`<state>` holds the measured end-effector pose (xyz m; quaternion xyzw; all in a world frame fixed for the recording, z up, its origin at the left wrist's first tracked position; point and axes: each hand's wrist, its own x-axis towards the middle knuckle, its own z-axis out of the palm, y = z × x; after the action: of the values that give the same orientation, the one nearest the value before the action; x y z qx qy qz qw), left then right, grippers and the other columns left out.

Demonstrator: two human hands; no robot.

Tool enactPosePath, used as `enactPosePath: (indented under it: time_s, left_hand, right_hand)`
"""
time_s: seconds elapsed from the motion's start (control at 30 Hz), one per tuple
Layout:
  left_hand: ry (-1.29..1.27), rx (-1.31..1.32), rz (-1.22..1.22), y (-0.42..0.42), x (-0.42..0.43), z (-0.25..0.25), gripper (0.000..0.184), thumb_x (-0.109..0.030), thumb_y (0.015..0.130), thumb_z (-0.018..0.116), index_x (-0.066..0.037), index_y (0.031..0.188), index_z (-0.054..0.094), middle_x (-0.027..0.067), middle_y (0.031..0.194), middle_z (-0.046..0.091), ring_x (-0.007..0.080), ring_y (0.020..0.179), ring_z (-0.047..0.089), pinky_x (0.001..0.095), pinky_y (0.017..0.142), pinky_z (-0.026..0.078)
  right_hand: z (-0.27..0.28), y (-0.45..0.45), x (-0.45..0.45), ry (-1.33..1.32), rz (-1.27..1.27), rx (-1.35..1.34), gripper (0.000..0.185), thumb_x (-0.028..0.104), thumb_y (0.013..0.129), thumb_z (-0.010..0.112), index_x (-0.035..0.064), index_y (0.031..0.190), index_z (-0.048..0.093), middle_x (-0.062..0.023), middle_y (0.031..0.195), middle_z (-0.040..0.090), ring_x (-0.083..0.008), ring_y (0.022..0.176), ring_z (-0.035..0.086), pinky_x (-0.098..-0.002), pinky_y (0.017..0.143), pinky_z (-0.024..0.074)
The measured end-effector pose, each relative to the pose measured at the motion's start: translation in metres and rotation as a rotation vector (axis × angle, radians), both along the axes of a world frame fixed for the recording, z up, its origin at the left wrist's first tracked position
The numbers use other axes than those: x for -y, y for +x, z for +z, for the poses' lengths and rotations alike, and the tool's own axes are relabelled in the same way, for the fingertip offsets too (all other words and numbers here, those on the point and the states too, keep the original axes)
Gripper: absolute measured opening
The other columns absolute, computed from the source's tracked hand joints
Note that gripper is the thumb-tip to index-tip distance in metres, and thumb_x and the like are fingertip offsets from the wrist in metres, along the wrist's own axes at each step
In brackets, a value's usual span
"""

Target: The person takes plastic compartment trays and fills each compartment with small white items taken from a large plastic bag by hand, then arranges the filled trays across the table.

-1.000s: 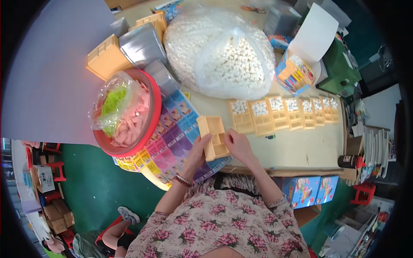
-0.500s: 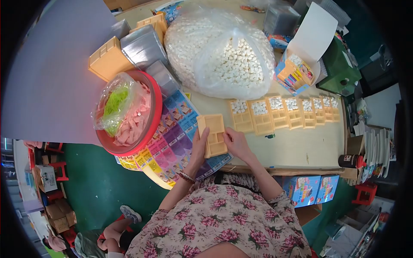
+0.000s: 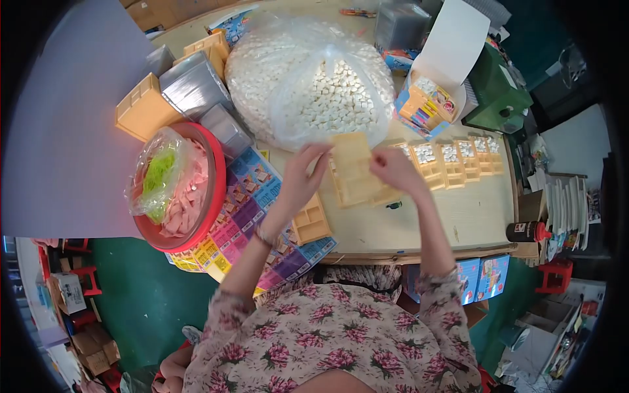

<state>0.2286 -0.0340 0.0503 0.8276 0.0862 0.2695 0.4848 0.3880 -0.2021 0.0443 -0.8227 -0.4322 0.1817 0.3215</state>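
A pale yellow compartment tray [image 3: 354, 171], blurred by motion, is raised over the table's front middle. My right hand [image 3: 396, 169] pinches its right edge. Near the tray's upper left side, my left hand [image 3: 303, 177] has its thumb and fingers apart; whether the fingertips touch the tray is unclear. Under my left forearm, another yellow tray [image 3: 312, 221] lies on the colourful printed sheets [image 3: 252, 213]. To the right runs a row of similar trays [image 3: 452, 164] with white pieces in their top compartments; the raised tray partly hides the nearest ones.
A large clear bag [image 3: 262, 85] of white pieces stands behind my hands. At left is a red basin [image 3: 219, 190] with pink and green contents. An opened box [image 3: 426, 108], clear plastic cases [image 3: 196, 82] and a dark bottle [image 3: 524, 231] stand around the edges.
One yellow tray has moved up and right, away from my lap side, while another now shows on the sheets. My left hand has shifted upward. The whole view has turned slightly.
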Motion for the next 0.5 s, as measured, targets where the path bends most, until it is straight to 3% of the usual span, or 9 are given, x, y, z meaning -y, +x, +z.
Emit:
enactPosePath:
  time_s: [0.07,0.13,0.17,0.23,0.27,0.33,0.37,0.43,0.5]
  left_hand:
    - [0.040,0.070,-0.085,0.063,-0.025,-0.012,0.021,-0.007,0.082,0.058,-0.002,0.103,0.061,0.0194,0.095,0.061,0.0313,0.093,0.059,0.0338,0.080,0.046]
    - [0.329,-0.049,-0.005,0.123,-0.054,-0.036,0.043,-0.033,0.081,0.063,-0.004,0.112,0.057,0.0160,0.093,0.063,0.0271,0.094,0.060,0.0367,0.084,0.045]
    - [0.331,-0.040,-0.007,0.141,-0.059,-0.042,0.043,-0.033,0.081,0.063,-0.004,0.112,0.057,0.0160,0.093,0.063,0.0271,0.094,0.060,0.0367,0.084,0.045]
    - [0.746,-0.298,0.255,0.165,-0.063,-0.046,0.068,-0.052,0.074,0.062,-0.007,0.123,0.049,0.0168,0.097,0.063,0.0282,0.095,0.060,0.0369,0.086,0.044]
    - [0.746,-0.294,0.251,0.173,-0.062,-0.047,0.068,-0.052,0.074,0.062,-0.007,0.123,0.049,0.0168,0.097,0.063,0.0282,0.095,0.060,0.0369,0.086,0.044]
    - [0.775,-0.523,0.296,0.188,-0.060,-0.048,0.080,-0.057,0.071,0.061,-0.007,0.131,0.041,0.0188,0.110,0.058,0.0298,0.102,0.057,0.0356,0.088,0.042]
    - [0.776,-0.522,0.289,0.193,-0.064,-0.048,0.080,-0.057,0.071,0.061,-0.007,0.131,0.041,0.0188,0.110,0.058,0.0298,0.102,0.057,0.0356,0.088,0.042]
    - [0.067,-0.523,-0.055,0.199,-0.076,-0.058,0.069,-0.056,0.068,0.062,-0.006,0.114,0.055,0.0231,0.113,0.054,0.0364,0.117,0.043,0.0462,0.095,0.034]
    - [0.134,-0.456,-0.051,0.198,-0.078,-0.067,0.062,-0.052,0.068,0.063,-0.006,0.109,0.057,0.0207,0.109,0.056,0.0340,0.114,0.045,0.0453,0.094,0.034]
  right_hand:
    - [0.022,0.029,-0.012,-0.064,0.013,-0.013,0.020,0.015,0.078,0.055,-0.0003,0.067,0.051,-0.0073,0.057,0.051,-0.0124,0.049,0.046,-0.0286,0.046,0.0376]
    - [0.042,0.051,-0.025,-0.295,0.082,-0.402,0.021,0.015,0.077,0.054,0.0016,0.061,0.050,-0.0039,0.054,0.050,-0.0096,0.045,0.044,-0.0257,0.042,0.0353]
    - [0.042,0.060,-0.031,-0.292,0.078,-0.394,0.021,0.015,0.077,0.054,0.0016,0.061,0.050,-0.0039,0.054,0.050,-0.0096,0.045,0.044,-0.0257,0.042,0.0353]
    - [0.029,0.076,-0.044,-0.368,0.163,-0.431,0.026,0.018,0.075,0.056,0.0006,0.056,0.053,-0.0052,0.051,0.052,-0.0104,0.039,0.045,-0.0264,0.037,0.0343]
    - [0.022,0.082,-0.050,-0.367,0.158,-0.429,0.026,0.018,0.075,0.056,0.0006,0.056,0.053,-0.0052,0.051,0.052,-0.0104,0.039,0.045,-0.0264,0.037,0.0343]
    - [0.014,0.090,-0.059,-0.368,0.133,-0.434,0.028,0.018,0.075,0.056,-0.0005,0.055,0.053,-0.0055,0.047,0.050,-0.0118,0.038,0.045,-0.0263,0.037,0.0354]
    - [0.010,0.094,-0.062,-0.367,0.127,-0.436,0.028,0.018,0.075,0.056,-0.0005,0.055,0.053,-0.0055,0.047,0.050,-0.0118,0.038,0.045,-0.0263,0.037,0.0354]
    - [0.007,0.093,-0.068,-0.327,0.094,-0.351,0.029,0.019,0.075,0.057,-0.0007,0.053,0.052,-0.0060,0.047,0.051,-0.0128,0.038,0.046,-0.0273,0.037,0.0354]
    - [0.005,0.093,-0.071,-0.308,0.073,-0.327,0.029,0.019,0.074,0.057,-0.0011,0.054,0.052,-0.0068,0.047,0.052,-0.0135,0.039,0.047,-0.0280,0.038,0.0365]
